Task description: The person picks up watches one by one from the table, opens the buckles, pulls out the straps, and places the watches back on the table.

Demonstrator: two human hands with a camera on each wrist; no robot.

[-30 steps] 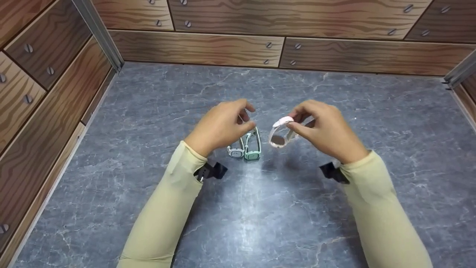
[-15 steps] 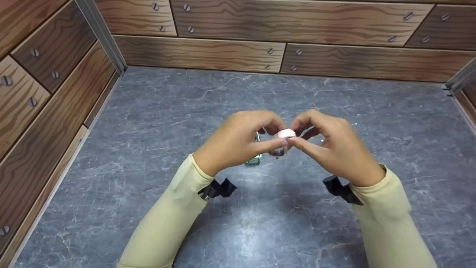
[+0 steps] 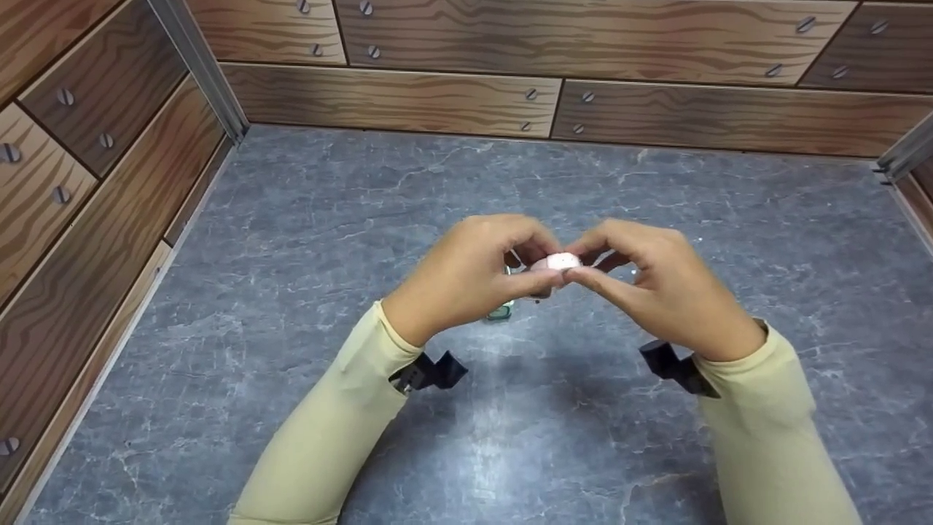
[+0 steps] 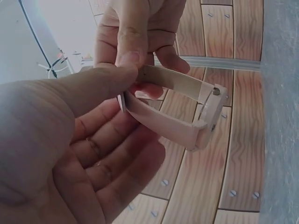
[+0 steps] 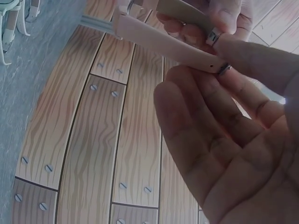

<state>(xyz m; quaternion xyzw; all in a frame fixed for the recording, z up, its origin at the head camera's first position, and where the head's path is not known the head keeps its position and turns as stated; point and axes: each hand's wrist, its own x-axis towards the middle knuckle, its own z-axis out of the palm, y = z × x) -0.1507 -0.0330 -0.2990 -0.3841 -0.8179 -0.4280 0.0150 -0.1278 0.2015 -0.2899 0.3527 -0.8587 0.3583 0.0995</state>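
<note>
A pale pink wristwatch [image 3: 563, 262] is held up in front of me between both hands, its strap forming a loop. My left hand [image 3: 477, 270] pinches the strap end between thumb and fingers. My right hand [image 3: 652, 281] pinches the strap beside it, the fingertips of both hands nearly meeting. In the left wrist view the watch case [image 4: 212, 112] hangs away from the fingers. Metal buckle parts [image 5: 224, 69] show at the strap end in the right wrist view. Behind my left hand, a mint-green watch [image 3: 500, 312] stands on the table, mostly hidden.
The grey marbled tabletop [image 3: 364, 175] is bounded by wood-patterned panels [image 3: 408, 102] at the back and left, with metal corner posts [image 3: 211, 80]. In the right wrist view, pale and green watch straps [image 5: 21, 18] show at the upper left.
My left hand has moved right from above the standing watches and taken hold of the pink watch's strap. My right hand has come slightly nearer; over the last half second both hands stay almost still.
</note>
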